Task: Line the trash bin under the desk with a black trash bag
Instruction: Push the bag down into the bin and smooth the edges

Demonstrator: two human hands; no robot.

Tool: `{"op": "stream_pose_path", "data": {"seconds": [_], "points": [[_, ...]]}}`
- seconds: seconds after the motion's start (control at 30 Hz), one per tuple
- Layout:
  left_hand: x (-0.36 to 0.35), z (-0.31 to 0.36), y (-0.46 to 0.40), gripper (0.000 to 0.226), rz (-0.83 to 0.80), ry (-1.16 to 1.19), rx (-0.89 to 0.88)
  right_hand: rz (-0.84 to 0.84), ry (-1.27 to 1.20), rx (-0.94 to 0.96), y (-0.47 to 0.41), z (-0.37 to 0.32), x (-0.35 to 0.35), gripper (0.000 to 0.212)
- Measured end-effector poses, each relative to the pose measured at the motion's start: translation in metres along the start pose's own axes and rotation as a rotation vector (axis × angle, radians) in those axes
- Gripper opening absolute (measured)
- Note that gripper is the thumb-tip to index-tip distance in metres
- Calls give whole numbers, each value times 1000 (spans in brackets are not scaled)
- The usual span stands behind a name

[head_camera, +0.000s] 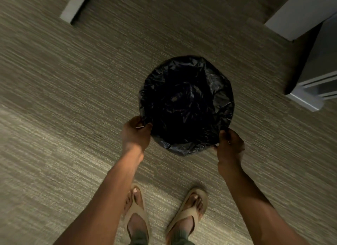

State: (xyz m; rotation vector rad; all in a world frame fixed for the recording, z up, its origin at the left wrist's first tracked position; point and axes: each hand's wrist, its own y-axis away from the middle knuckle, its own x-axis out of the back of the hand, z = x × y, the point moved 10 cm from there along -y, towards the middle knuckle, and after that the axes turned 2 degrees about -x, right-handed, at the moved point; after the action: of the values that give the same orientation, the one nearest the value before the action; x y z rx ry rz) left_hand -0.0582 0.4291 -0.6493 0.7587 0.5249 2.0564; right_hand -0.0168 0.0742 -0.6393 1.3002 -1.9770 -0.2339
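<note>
On the carpet [73, 117], the black trash bag [186, 102] is pinched at its near rim by left hand [135, 133] and right hand [229, 146] — best pulled down evenly.

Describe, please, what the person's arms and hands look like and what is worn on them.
Both forearms are bare right up to the frame edge: no sleeves show. The left hand and right hand wear no gloves, and no watch or bracelet shows on either wrist. Rings cannot be ruled out, as the picture is dim and slightly blurred. Each hand has short fingers with plain nails.

Trash bag [186, 102] — glossy, crinkled black plastic; carpet [73, 98] — matt, ribbed
</note>
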Motion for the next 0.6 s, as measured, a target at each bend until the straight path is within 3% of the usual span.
{"op": "stream_pose_path", "data": {"seconds": [0.27,0.43,0.6], "points": [[96,28,-86,18,77,147,11,-98,110,183,11,-104,-132,30],[128,40,-130,18,75,108,-23,-358,20,-28,0,-117,-218,29],[142,35,-150,33,114,62,37,-432,37,-89,2,-114,-245,28]]}}
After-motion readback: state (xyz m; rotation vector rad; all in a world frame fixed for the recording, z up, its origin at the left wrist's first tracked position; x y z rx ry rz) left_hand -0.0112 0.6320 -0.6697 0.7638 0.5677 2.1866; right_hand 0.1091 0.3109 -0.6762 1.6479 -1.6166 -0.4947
